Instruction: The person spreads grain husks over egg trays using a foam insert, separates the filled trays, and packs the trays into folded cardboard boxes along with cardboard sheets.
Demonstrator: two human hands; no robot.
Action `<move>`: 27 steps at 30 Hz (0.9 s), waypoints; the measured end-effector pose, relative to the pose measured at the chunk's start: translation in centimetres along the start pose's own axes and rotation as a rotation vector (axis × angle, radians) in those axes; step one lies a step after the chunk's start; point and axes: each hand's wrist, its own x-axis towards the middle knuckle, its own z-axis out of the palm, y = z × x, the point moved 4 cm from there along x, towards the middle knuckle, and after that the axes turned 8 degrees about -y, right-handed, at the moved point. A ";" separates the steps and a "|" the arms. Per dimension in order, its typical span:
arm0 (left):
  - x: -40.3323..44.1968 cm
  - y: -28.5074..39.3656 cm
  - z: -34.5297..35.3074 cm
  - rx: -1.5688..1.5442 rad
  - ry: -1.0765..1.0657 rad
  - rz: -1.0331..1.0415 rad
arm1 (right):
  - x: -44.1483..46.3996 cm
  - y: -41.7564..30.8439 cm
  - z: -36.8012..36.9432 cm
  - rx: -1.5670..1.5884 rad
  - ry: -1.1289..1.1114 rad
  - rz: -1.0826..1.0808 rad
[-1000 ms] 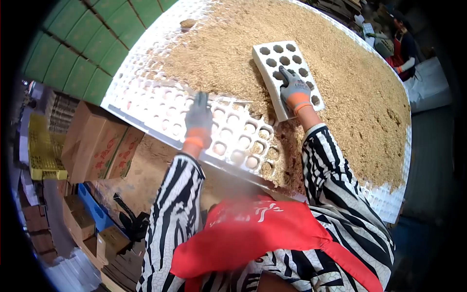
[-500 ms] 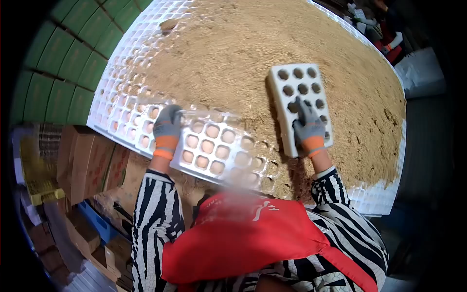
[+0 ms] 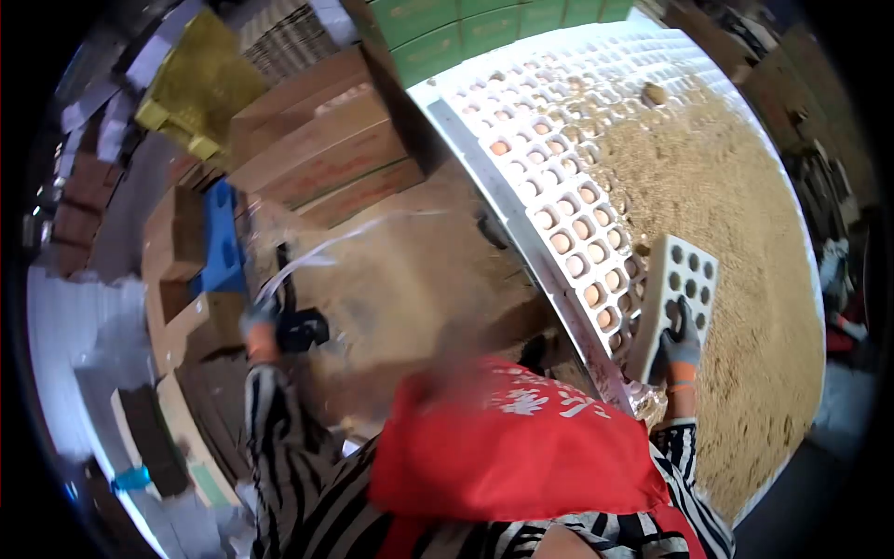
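My right hand (image 3: 683, 347), in a grey glove with an orange cuff, grips a white foam block with round holes (image 3: 655, 279), fingers at one of its holes. The block stands tilted on the brown, sawdust-like material (image 3: 754, 233), beside white egg trays (image 3: 565, 191). Eggs (image 3: 560, 242) sit in the tray pockets nearest the block. Far off to the left, beyond the work surface, my left hand (image 3: 260, 326) is closed, somewhat blurred, at the end of a thin translucent plastic strip (image 3: 321, 252). The strip trails up and to the right.
Brown cardboard boxes (image 3: 321, 140) and a yellow crate (image 3: 200, 84) stand at the upper left, with a blue crate (image 3: 221, 238) below them. Green boxes (image 3: 484, 37) are stacked at the back. A metal edge (image 3: 507, 200) borders the egg trays.
My view has turned left. My left hand has moved off the egg trays to the far left, with clear plastic trailing from it. My right hand still holds the foam block.
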 end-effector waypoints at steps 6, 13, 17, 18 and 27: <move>4.4 -7.7 10.9 -0.430 -0.120 -0.266 | -0.9 -4.9 2.1 -0.212 -0.010 0.267; 10.1 -1.8 9.6 -1.221 0.124 -0.386 | -4.1 -8.2 2.9 -0.179 0.156 0.357; 15.9 10.8 1.9 -2.126 0.072 0.096 | -4.3 -7.5 2.6 -0.134 0.130 0.470; 17.2 16.8 -2.8 -1.470 0.181 0.340 | -4.3 -7.1 2.8 -0.123 0.096 0.515; 15.2 44.7 -30.7 -0.718 0.427 1.035 | 5.3 -5.4 -0.8 0.029 0.371 0.302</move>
